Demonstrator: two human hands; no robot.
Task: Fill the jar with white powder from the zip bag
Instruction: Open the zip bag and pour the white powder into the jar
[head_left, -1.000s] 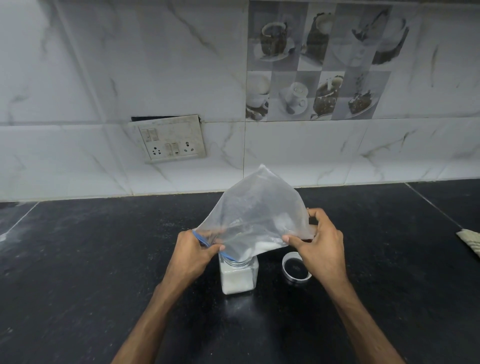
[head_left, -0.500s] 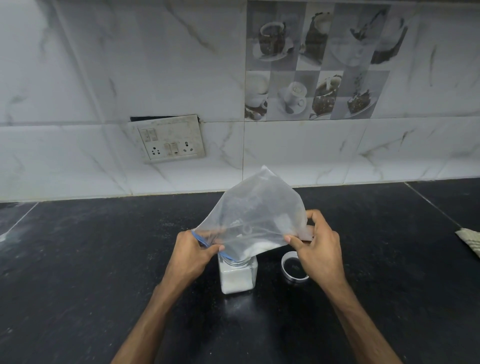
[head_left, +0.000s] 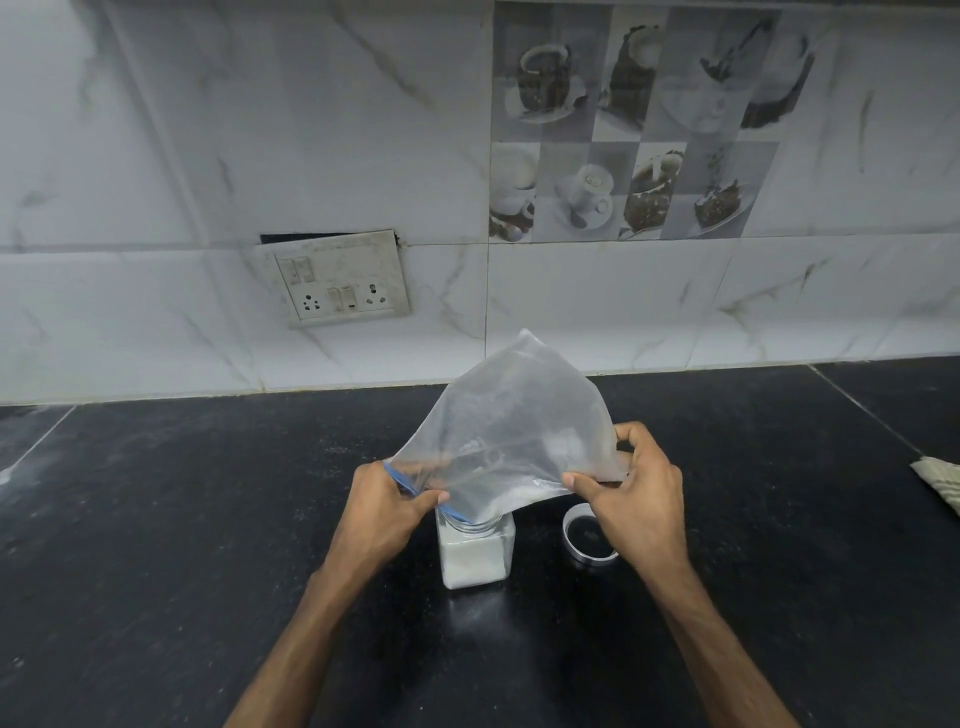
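Zip bag (head_left: 511, 421) of clear plastic, held up and tipped over the jar (head_left: 475, 551), blue zip edge pointing down into the jar's mouth, closed corner raised toward the tiled wall (head_left: 208, 156). Mostly empty and puffed out; a thin drift of white powder (head_left: 511, 493) lying along the lower fold near the opening. Left hand (head_left: 387, 512) pinched shut on the zip end of the bag, thumb and fingertips gripping the plastic right at the jar's rim. Right hand (head_left: 636, 493) closed on the opposite lower edge, thumb pressing the plastic against curled fingers, lifted a little above the counter. Jar square-sided and clear, standing upright on the black counter (head_left: 156, 519) between the two forearms, filled with white powder up to about the shoulder. Round lid (head_left: 587, 540) lying on the counter just to the right of the jar, open side up, partly hidden under the right hand. Switch and socket plate (head_left: 340, 278) set crooked in the wall behind. Corner of a striped cloth (head_left: 940, 483) at the far right edge of the counter.
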